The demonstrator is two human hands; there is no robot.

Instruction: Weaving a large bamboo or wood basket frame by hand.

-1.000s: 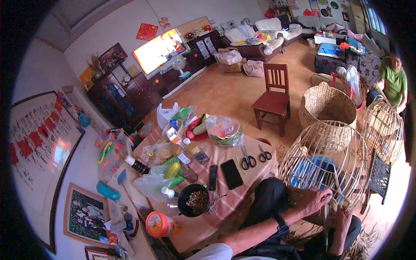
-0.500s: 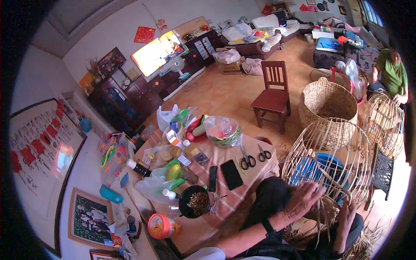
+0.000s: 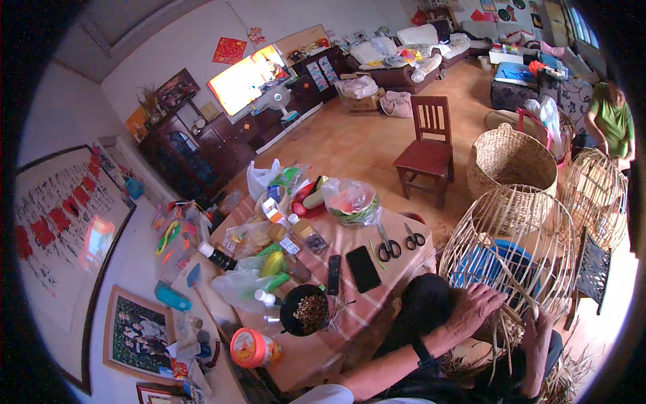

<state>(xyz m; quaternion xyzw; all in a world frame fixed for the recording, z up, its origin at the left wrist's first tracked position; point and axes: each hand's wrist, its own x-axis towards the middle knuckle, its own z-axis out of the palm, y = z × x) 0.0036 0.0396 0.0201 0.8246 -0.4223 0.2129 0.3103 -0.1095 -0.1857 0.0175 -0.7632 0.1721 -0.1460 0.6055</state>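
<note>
An unfinished basket (image 3: 509, 249) of pale, open, curved ribs stands in front of me at the lower right, its near end by my knees. My left hand (image 3: 474, 308) lies at its near lower edge, fingers bent together around the woven strips. My right hand (image 3: 536, 337) is closed beside it, gripping a long pale plant strip (image 3: 517, 281) that runs up across the ribs. Loose strip ends (image 3: 496, 340) hang down between the two hands. The fingertips are partly hidden by the strips. Behind the ribs shows a blue tub (image 3: 494, 259).
To my left, a table (image 3: 350, 313) bears scissors (image 3: 388, 249), a phone (image 3: 363, 268), a dark bowl (image 3: 304, 311) and a wrapped watermelon (image 3: 353, 202). Beyond stand a woven basket (image 3: 488, 165) and a wooden chair (image 3: 427, 158). A person in green (image 3: 612, 121) sits by another rib frame (image 3: 595, 195).
My left hand's fingers, raised and apart before, have come down and bent in at the basket edge. My right hand stays nearly in place. The view has shifted slightly.
</note>
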